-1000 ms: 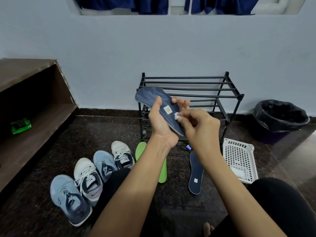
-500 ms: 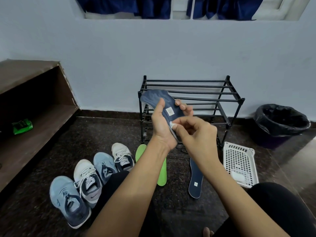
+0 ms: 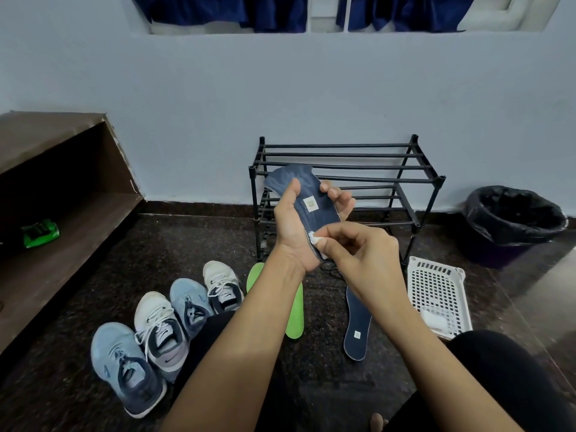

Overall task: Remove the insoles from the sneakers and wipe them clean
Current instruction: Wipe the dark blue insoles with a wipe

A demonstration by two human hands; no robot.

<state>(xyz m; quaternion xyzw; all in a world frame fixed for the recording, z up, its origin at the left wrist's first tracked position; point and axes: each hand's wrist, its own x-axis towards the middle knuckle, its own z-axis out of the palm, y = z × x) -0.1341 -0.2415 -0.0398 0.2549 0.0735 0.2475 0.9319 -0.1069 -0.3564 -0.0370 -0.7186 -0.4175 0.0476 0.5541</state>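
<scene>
In front of the black metal tube shoe rack (image 3: pixel 343 155), the left hand (image 3: pixel 293 226) grips the dark navy fabric insole with a small square label (image 3: pixel 311 194), thumb across its near face and fingers curled behind. The right hand (image 3: pixel 364 254) pinches a small crumpled white wipe (image 3: pixel 314 238) against it. Over the last second the wipe has travelled from beside the label down to the heel end, so this face looks nearly finished.

Left of the rack, the open brown wooden shelf unit (image 3: pixel 78 219) holds a green packet (image 3: pixel 40 233). Right of the rack stands a round black-lined bin (image 3: pixel 473 213), its contents too dark to tell. By the rack's front right leg, a white perforated plastic basket (image 3: pixel 433 267) holds a white wad (image 3: pixel 434 319), probably spare wipes
</scene>
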